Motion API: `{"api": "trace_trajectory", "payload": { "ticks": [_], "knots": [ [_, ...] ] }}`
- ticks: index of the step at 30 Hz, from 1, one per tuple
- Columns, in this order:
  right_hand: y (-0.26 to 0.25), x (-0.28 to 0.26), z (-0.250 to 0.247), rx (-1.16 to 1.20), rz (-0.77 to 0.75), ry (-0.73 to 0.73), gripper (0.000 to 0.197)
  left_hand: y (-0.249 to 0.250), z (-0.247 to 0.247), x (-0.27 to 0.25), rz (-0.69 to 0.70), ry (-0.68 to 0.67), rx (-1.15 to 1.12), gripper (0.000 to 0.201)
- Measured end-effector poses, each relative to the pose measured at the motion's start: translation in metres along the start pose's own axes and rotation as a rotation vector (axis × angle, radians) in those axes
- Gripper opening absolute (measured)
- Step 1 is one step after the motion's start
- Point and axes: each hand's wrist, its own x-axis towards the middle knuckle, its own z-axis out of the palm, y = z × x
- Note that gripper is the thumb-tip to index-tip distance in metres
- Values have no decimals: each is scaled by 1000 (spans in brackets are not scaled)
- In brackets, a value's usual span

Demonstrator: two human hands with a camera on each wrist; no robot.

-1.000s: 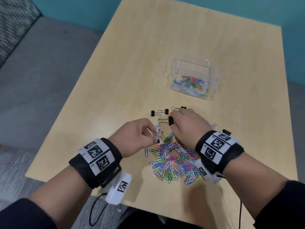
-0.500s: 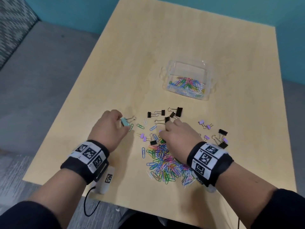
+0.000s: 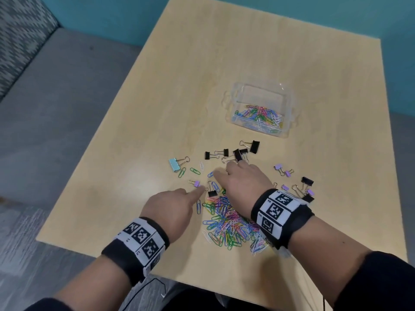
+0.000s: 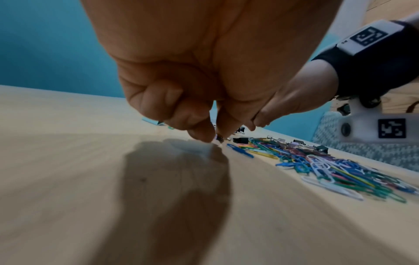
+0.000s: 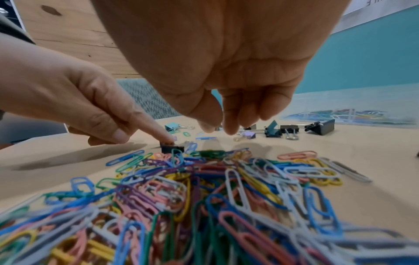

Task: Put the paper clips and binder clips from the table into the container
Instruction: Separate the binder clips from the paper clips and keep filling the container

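From the head view the left hand [image 3: 170,209] stretches its index finger to the table beside a small black binder clip [image 3: 212,193] – the other fingers are curled under, gripping nothing. The right wrist view shows that fingertip [image 5: 169,138] touching down just behind the clip [image 5: 172,148], next to a tiny lilac binder clip [image 3: 196,183]. The right hand [image 3: 244,179] hangs over the far edge of the heap of coloured wire paper clips [image 3: 226,223], fingers drooping loosely, nothing pinched – only its own wrist view makes this plain. The clear plastic container [image 3: 289,104], already holding some paper clips, stands farther back, beyond a cluster of black binder clips [image 3: 238,153]
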Motion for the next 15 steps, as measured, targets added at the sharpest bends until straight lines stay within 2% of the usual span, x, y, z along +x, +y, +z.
{"api": "trace_trajectory", "payload": {
  "ticks": [5, 8, 11, 15],
  "knots": [
    [2, -9, 3, -9, -70, -39, 36, -12, -5, -9, -71, -25, 46, 55],
    [3, -14, 7, -39, -61, -58, 32, -14, -9, -8, -127, -16, 51, 56],
    [4, -12, 9, -109, -57, -35, 27, -5, -8, 2, -132, -24, 27, 58],
    [4, -5, 7, -143, -150, 6, 27, 9, -10, 23, -187, -91, 16, 64]
  ]
}}
